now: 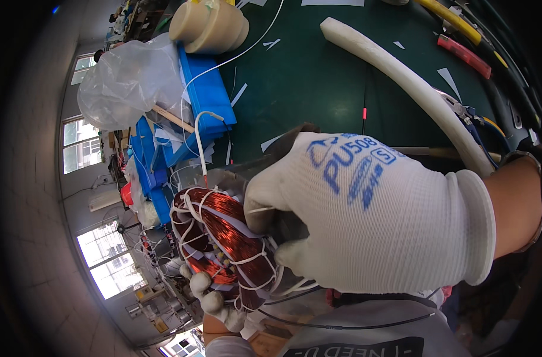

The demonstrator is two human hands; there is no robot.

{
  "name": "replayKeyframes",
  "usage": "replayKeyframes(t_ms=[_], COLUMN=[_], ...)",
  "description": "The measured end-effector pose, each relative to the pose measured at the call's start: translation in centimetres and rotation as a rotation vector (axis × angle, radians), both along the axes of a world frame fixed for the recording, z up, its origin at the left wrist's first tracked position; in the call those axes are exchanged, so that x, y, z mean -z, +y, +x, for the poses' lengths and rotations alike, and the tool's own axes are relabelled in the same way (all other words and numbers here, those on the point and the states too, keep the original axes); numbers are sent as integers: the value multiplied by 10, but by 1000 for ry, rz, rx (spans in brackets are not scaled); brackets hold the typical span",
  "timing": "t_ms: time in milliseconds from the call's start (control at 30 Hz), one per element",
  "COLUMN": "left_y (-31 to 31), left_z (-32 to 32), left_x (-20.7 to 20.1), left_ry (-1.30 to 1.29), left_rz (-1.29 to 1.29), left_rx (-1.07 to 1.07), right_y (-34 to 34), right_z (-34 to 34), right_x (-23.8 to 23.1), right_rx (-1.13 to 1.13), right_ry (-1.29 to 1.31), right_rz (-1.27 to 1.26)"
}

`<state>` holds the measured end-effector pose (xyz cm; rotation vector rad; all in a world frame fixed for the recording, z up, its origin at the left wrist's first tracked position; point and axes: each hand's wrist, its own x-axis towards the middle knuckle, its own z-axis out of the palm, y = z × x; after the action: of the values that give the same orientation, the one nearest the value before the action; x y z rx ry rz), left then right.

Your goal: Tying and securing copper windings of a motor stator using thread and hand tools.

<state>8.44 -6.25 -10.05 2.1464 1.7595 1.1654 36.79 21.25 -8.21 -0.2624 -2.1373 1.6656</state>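
A motor stator's copper winding (226, 229), bound with white lacing cord (250, 260), is held tilted up in front of me. The fingertips of my left hand (210, 297), in a light glove, wrap round its lower edge; the rest of that hand is hidden behind the coils. My right hand (360, 220), in a white knit glove with blue print, is closed beside the winding's right side. A thin white cord crosses its bent index finger, and the thumb rests close to the coils. Something dark, partly hidden, shows beyond the knuckles.
A green tabletop (283, 77) carries paper scraps, a curved white bar (396, 71), a red-handled tool (464, 56) and pliers (452, 102). Blue boxes (205, 89), a clear plastic bag (131, 80) and a cream cylindrical part (208, 27) stand at the left. Loose wires hang nearby.
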Motion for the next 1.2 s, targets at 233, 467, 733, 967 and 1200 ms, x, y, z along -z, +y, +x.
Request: replayKeyframes(t_ms=[233,467,733,967,1200], left_y=[18,-16,32,36,45], left_z=[0,-26,2,27,39], left_x=[-9,-6,-23,-25,-18], left_ry=[365,373,382,351,313], left_rz=[-41,-254,-251,-229,-65], left_rx=[53,-107,9,7,-86], right_y=[18,22,31,13,-12], right_z=[0,0,2,-12,-15], right_x=[8,17,15,0,-19], right_rx=[-12,-41,-97,-230,-316], right_ry=[-106,-176,-259,-325,-390], right_rz=[165,334,520,734,938])
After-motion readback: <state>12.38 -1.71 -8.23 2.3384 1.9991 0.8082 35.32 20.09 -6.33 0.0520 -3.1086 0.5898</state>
